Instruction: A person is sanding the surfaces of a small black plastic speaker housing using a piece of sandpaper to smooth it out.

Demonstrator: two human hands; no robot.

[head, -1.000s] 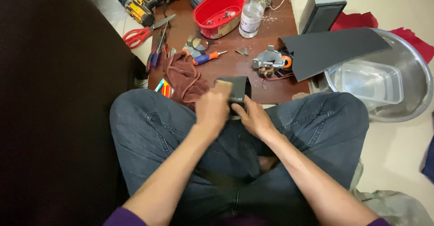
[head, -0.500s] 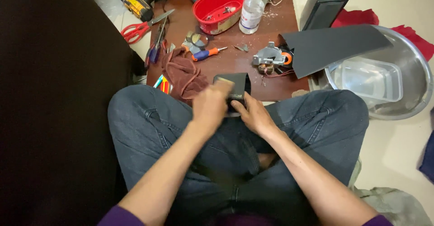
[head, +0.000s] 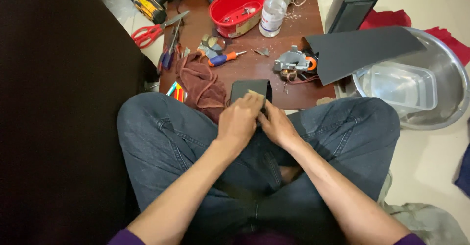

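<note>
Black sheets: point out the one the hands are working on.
It is the small dark sheet at the table's near edge, pinched by the left hand and right hand. The large black sheet lies untouched, reaching over the metal basin.

Matt black sheet (head: 249, 89) near the glossy wood table (head: 264, 71); beside it a soft brown cloth (head: 203, 85), shiny red plastic bowl (head: 238, 2).

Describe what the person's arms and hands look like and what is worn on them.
Both forearms are bare, with purple sleeves showing only at the bottom edge. The left hand and right hand wear no gloves; no rings, watch or markings are visible.
</note>
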